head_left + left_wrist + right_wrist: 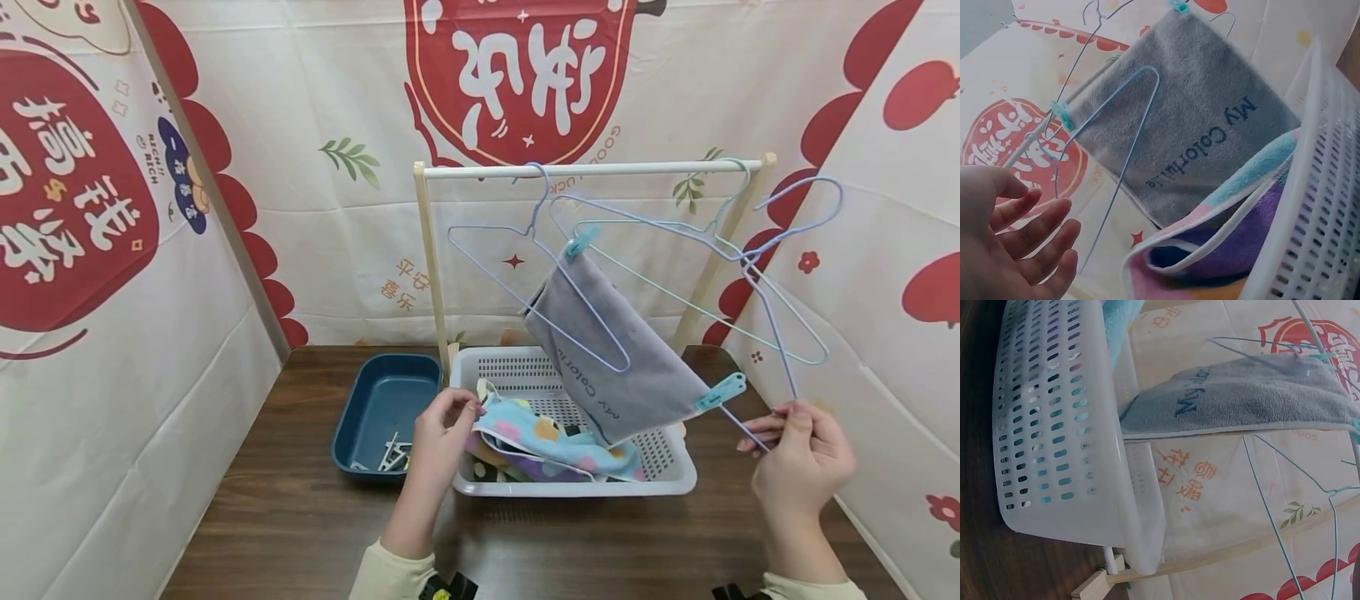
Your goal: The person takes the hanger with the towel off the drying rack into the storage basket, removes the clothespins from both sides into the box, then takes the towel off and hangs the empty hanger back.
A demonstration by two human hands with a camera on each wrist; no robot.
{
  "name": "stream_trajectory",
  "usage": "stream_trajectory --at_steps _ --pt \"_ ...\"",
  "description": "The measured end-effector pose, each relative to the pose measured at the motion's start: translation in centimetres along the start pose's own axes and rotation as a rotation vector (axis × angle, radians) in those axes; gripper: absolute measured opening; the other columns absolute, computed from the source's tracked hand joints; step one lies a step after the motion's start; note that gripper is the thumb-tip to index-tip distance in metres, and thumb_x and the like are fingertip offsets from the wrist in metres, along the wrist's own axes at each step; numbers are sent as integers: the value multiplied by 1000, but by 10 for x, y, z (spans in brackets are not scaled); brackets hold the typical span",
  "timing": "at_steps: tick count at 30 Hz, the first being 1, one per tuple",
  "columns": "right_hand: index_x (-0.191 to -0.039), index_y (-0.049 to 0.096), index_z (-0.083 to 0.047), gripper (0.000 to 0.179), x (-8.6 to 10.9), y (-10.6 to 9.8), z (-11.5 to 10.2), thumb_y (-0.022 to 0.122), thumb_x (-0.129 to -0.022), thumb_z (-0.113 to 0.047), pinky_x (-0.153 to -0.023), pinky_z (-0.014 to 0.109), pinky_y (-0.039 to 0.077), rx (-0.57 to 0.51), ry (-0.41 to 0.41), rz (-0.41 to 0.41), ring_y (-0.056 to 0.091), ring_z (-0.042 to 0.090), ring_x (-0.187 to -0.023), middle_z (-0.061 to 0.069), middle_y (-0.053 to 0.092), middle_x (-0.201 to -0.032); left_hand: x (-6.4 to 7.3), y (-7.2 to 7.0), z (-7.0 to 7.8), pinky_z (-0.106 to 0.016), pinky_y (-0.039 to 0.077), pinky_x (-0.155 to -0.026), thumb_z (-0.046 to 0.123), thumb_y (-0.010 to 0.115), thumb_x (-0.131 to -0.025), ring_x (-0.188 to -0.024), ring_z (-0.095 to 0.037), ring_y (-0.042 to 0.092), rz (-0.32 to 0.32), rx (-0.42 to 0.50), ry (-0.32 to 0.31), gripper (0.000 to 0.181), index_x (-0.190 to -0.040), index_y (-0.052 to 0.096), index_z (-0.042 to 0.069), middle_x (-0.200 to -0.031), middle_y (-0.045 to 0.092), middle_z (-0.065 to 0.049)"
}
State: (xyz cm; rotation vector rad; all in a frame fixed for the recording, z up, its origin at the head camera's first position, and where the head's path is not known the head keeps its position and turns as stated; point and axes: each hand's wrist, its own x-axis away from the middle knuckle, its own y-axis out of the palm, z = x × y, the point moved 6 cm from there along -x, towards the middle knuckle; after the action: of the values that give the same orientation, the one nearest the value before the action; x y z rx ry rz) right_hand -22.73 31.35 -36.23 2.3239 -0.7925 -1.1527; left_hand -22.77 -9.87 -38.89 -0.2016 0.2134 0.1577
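I watch my right hand pinch a lavender hanger with a gray towel pegged on; my left hand, fingers relaxed, hovers near the plastic basket.

Three hangers, two clips, one grey towel, perhaps two or three cloths.

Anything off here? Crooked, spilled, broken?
The gray towel looks askew: its hanger is tilted in the right hand, so the upper clip sits well above the lower clip. No spill or damage visible.
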Motion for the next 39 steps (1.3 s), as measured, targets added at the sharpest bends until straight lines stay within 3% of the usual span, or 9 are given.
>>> stream_trajectory --at_steps 7,21,34,39 --pt "-75 49 29 25 1 3 -1 59 -90 12 -27 26 35 -218 33 0 57 23 -37 22 54 -53 3 -15 4 -38 50 -79 13 58 -98 -87 -28 64 68 -14 20 9 -100 65 8 -90 69 -3" --pt "-79 50 30 18 10 28 -4 52 -91 17 -30 25 39 -205 55 -232 61 20 -43 21 60 -60 7 -36 6 -27 50 -72 8 59 -97 -85 -24 64 227 35 133 7 -100 65 7 -92 69 -5" --pt "-77 51 30 14 8 32 -9 48 -89 23 -29 24 37 -281 82 -284 61 22 -42 22 60 -61 14 -47 26 -34 51 -82 10 57 -98 -89 -16 62 281 23 213 11 -107 62 9 -102 66 -1" --pt "-75 49 28 15 3 34 -12 48 -89 23 -29 24 36 -264 96 -313 60 20 -42 21 59 -59 15 -51 36 -29 49 -89 9 57 -98 -97 -15 61 286 57 267 19 -117 58 7 -112 63 -3"
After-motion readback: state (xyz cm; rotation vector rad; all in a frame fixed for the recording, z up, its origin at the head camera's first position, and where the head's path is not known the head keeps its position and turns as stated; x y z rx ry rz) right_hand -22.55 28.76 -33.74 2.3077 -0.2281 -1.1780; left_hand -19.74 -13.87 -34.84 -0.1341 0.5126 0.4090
